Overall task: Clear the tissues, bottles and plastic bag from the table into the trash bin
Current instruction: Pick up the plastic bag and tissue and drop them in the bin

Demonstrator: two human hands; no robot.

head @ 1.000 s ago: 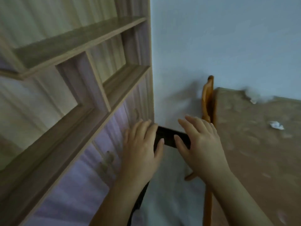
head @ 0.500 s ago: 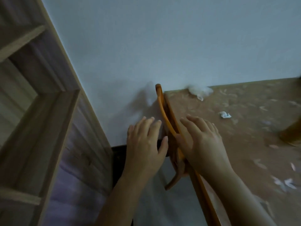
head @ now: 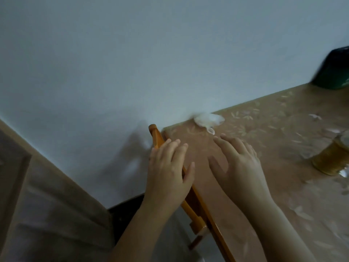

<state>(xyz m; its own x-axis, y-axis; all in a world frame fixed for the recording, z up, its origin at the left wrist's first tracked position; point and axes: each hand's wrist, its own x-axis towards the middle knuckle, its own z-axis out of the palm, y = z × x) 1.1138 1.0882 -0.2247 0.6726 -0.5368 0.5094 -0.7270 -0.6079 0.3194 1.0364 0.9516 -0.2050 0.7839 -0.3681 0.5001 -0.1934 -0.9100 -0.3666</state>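
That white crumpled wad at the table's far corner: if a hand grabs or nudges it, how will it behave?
The wad looks thin and crumpled, so probably very light and floppy, squashing in the right hand. A loop trails from it, so it may be the plastic bag; blur leaves that unsure. A push would likely slide it, not roll it.

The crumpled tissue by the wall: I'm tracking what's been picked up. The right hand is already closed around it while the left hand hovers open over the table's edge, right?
Not quite. In the head view the right hand is open with fingers spread, short of the crumpled tissue, which lies untouched on the table by the wall. The left hand does hover open over the table's edge.
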